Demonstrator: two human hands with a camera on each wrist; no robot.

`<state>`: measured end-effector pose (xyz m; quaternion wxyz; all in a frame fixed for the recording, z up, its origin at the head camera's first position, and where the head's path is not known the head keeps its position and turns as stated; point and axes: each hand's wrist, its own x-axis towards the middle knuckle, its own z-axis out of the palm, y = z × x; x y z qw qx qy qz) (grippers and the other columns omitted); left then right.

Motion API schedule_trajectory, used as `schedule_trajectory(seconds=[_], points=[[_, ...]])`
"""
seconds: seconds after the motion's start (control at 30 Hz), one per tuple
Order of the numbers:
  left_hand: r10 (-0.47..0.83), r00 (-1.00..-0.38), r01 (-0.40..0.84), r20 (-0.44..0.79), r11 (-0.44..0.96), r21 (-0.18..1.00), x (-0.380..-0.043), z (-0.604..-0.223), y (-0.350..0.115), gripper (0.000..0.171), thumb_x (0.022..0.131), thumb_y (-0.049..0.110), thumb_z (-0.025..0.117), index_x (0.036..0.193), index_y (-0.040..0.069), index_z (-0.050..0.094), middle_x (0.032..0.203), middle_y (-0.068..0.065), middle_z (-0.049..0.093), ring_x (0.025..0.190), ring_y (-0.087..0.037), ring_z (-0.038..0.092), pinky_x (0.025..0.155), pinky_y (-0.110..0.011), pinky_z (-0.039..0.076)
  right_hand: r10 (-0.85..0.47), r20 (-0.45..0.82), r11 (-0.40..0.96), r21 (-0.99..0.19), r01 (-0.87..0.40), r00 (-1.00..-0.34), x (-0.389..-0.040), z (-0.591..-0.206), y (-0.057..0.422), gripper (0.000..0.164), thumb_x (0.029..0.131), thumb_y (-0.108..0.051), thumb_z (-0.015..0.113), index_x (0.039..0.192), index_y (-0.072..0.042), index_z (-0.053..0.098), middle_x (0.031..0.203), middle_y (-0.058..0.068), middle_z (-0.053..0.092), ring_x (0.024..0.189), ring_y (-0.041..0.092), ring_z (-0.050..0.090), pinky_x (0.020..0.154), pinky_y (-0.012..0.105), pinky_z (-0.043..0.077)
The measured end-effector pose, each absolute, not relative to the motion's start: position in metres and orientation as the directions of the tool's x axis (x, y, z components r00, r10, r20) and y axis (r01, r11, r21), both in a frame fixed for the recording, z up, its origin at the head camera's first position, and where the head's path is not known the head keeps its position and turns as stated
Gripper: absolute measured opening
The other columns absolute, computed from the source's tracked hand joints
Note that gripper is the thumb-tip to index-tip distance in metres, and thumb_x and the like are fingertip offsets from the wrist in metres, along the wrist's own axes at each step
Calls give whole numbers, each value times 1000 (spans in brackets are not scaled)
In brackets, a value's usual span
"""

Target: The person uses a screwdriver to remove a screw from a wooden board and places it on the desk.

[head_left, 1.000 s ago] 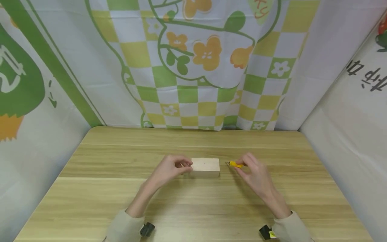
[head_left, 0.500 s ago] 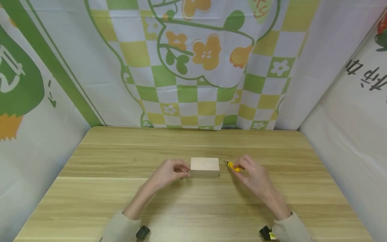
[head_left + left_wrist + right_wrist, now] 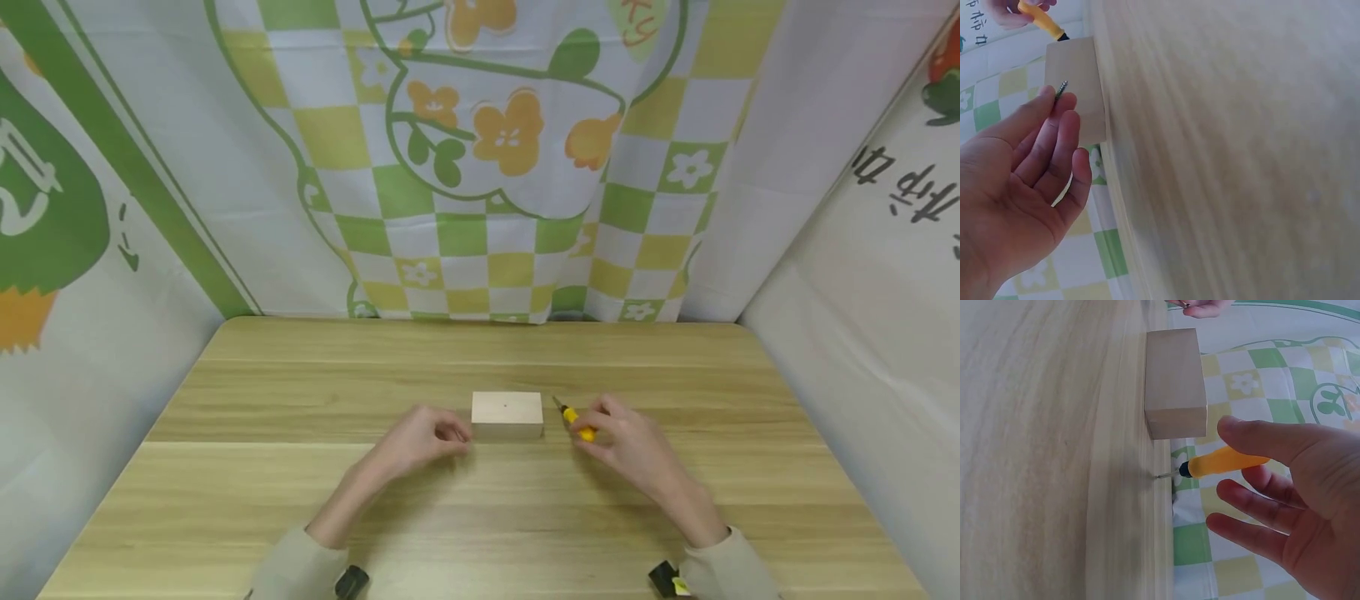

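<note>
A pale wooden block lies on the table, with a small dark hole or dot in its top. Just left of it, my left hand pinches a small metal screw between thumb and forefinger, as the left wrist view shows. On the block's right, my right hand holds a screwdriver by its yellow handle. Its thin shaft points forward and left, apart from the block. The end of the handle is hidden by my fingers.
The wood-grain table reaches back to a checked, flowered curtain. White printed cloth hangs on both sides. A small black device sits at the left wrist, another black device at the right.
My left hand has drawn slightly back from the block's left end. The screwdriver has turned in my right hand, its tip now pointing more forward. The block has stayed in place.
</note>
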<state>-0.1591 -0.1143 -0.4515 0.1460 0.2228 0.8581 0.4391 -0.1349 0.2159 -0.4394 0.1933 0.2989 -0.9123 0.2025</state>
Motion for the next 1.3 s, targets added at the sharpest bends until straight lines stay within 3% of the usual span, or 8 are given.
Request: schedule_trajectory(seconds=[0.27, 0.6, 0.9, 1.13, 1.3], points=[[520, -847, 214, -113, 527, 823, -160, -455, -114, 16, 86, 10, 75, 101, 5, 75, 86, -2, 75, 79, -15, 69, 70, -22, 55, -457, 310, 798, -272, -538, -834, -134, -439, 218, 28, 74, -14, 87, 100, -13, 76, 92, -3, 61, 77, 8, 62, 63, 19, 53], [532, -837, 218, -124, 534, 817, -163, -459, -113, 21, 81, 10, 80, 100, 5, 74, 87, 0, 74, 78, -8, 68, 73, -20, 56, -511, 94, 808, -286, -515, -855, -132, -445, 219, 33, 81, -24, 82, 112, -19, 75, 91, -8, 57, 72, 1, 49, 59, 16, 44], [537, -835, 243, -118, 553, 797, -164, -460, -113, 19, 82, 11, 80, 98, 6, 74, 87, 1, 72, 78, -9, 66, 70, -22, 55, -497, 35, 819, -312, -482, -867, -131, -450, 213, 38, 81, -25, 82, 117, -16, 73, 101, -3, 65, 81, 5, 55, 68, 23, 50], [535, -836, 287, -121, 614, 736, -165, -462, -109, 19, 81, 16, 81, 98, 9, 77, 91, 4, 73, 79, -6, 63, 72, -23, 54, -506, 24, 817, -306, -488, -862, -132, -452, 214, 38, 80, -24, 82, 116, -14, 72, 92, -5, 61, 75, 5, 50, 63, 21, 45], [548, -829, 323, -112, 633, 703, -164, -461, -106, 19, 81, 18, 81, 98, 10, 78, 93, 2, 74, 79, -6, 62, 73, -25, 53, -514, 34, 814, -294, -500, -857, -131, -453, 216, 38, 79, -23, 82, 115, -14, 73, 92, -6, 62, 77, 6, 53, 67, 24, 49]])
